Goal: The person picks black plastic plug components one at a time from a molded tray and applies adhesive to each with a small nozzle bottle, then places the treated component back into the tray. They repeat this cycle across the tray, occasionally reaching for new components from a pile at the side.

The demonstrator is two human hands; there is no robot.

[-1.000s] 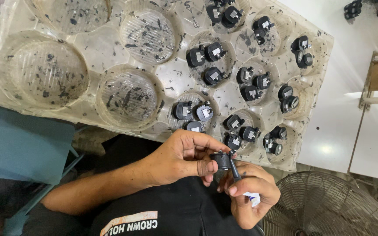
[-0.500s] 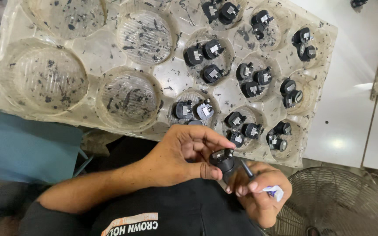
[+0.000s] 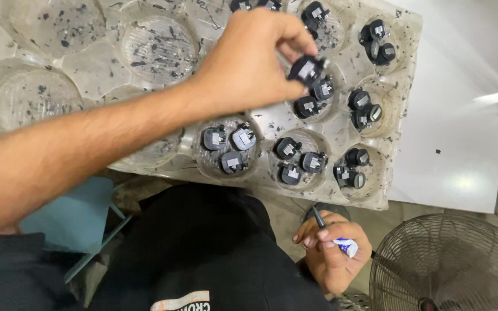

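My left hand (image 3: 255, 63) reaches out over a clear plastic tray (image 3: 105, 69) and pinches a small black part (image 3: 305, 69) between fingertips, just above a round cup that holds two similar black parts (image 3: 313, 98). My right hand (image 3: 332, 256) rests low near my lap, closed around a marker pen (image 3: 341, 245) with a black tip and a white and blue barrel. Other cups on the right side of the tray hold groups of the same black parts (image 3: 229, 147).
The tray's left cups (image 3: 30, 103) hold only dark specks. A white table surface (image 3: 462, 103) lies under the tray and to its right. A wire fan guard (image 3: 448, 265) stands at the lower right, and a light blue stool (image 3: 76, 222) sits at the lower left.
My left hand has left my right hand near my lap and stretched out over the tray with the black part. The right hand stays low with the marker.
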